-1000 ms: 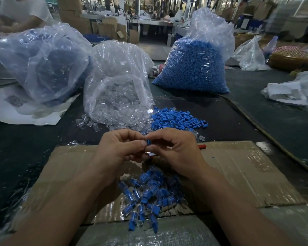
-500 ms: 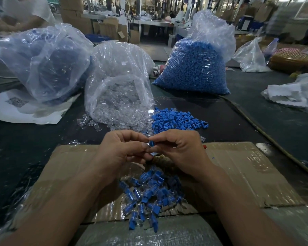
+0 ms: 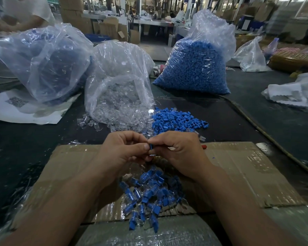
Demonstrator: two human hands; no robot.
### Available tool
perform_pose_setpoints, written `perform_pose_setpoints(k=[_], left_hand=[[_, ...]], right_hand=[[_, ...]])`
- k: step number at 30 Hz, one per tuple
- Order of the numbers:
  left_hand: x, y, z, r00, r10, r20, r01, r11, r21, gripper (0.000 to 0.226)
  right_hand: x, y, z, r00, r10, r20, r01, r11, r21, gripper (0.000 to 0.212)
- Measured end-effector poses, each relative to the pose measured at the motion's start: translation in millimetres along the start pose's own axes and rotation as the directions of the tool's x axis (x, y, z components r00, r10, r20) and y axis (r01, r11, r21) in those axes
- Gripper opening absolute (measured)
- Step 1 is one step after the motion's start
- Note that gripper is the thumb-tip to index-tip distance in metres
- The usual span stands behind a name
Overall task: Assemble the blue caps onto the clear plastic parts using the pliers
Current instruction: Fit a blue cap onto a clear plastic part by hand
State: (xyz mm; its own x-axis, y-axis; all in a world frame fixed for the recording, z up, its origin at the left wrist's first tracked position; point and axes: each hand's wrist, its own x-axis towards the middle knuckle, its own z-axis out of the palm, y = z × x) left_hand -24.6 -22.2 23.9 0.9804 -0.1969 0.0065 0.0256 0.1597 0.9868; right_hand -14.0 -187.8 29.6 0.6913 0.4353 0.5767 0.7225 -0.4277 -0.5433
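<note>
Both hands met above the cardboard sheet (image 3: pixel 247 171), fingers curled in. The left hand (image 3: pixel 121 150) and right hand (image 3: pixel 181 151) were pinching the same small blue cap (image 3: pixel 151 146) between their fingertips; couldn't tell if a clear piece was in there too. Right below sat a heap of finished pieces (image 3: pixel 146 196), blue on clear. Further back on the dark table (image 3: pixel 34 139) were the loose blue caps (image 3: pixel 176 119), just beside the open bag of clear parts (image 3: pixel 117 96), with a big bag of blue caps (image 3: pixel 194 68) behind.
</note>
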Motion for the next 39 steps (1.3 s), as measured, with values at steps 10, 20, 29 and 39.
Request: perform_pose_setpoints(k=[10, 20, 29, 39], left_hand=[[1.8, -3.9, -2.9, 1.000, 0.026, 0.001, -0.026, 1.000, 0.011, 0.009], [2.2, -6.1, -3.3, 1.000, 0.031, 0.000, -0.031, 0.999, 0.030, 0.010], [1.5, -6.4, -1.4, 1.000, 0.030, 0.000, -0.030, 1.000, 0.003, 0.008], [7.2, -7.4, -12.9, 0.988, 0.051, -0.145, -0.056, 0.998, -0.032, 0.005]], right_hand=[[0.6, -0.5, 1.4, 0.999, -0.034, -0.017, 0.033, 0.999, -0.019, 0.023], [1.2, -2.4, 0.1, 0.998, -0.048, -0.031, 0.046, 0.998, -0.040, 0.022], [1.0, -1.5, -5.6, 0.998, 0.038, 0.048, -0.035, 0.998, -0.054, 0.025], [-4.2, 27.3, -53.0, 0.630, 0.677, 0.381, -0.532, 0.733, -0.424, 0.062]])
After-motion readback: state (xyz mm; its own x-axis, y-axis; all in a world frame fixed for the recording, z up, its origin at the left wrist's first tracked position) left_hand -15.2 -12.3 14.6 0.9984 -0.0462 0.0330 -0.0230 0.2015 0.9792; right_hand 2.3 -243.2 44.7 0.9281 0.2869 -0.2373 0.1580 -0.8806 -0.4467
